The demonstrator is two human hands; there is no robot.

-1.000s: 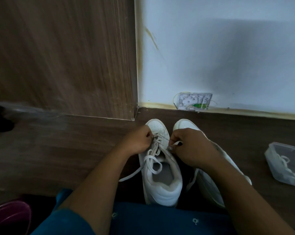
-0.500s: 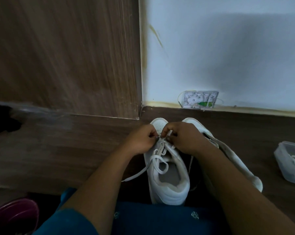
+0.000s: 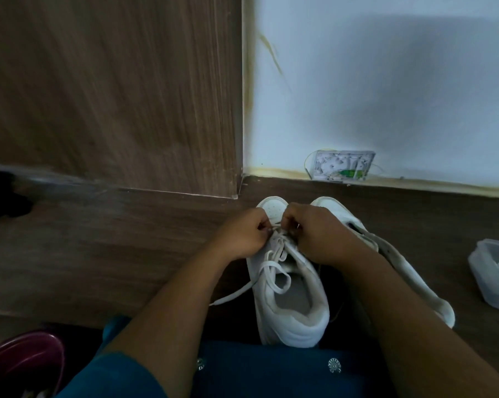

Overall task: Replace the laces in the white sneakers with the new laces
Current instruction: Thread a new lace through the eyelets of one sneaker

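Observation:
Two white sneakers stand side by side on the dark wooden floor, toes toward the wall. The left sneaker [image 3: 292,308] carries a loose white lace [image 3: 274,271], with one end trailing left across the floor. My left hand [image 3: 242,234] and my right hand [image 3: 317,231] meet over its front eyelets, and each pinches the lace there with curled fingers. The right sneaker [image 3: 409,271] lies partly hidden under my right forearm. At the right edge, a clear plastic box [image 3: 492,271] holds a coiled white lace.
A wood-panelled wall [image 3: 113,96] and a white wall [image 3: 386,81] meet just beyond the shoes. A small white socket box [image 3: 343,166] sits at the skirting. A dark red bowl [image 3: 21,363] is at the bottom left, and blue clothing covers my lap.
My right hand has moved left from the right sneaker's toe to the front eyelets of the left sneaker, meeting my left hand there. The view shifted slightly.

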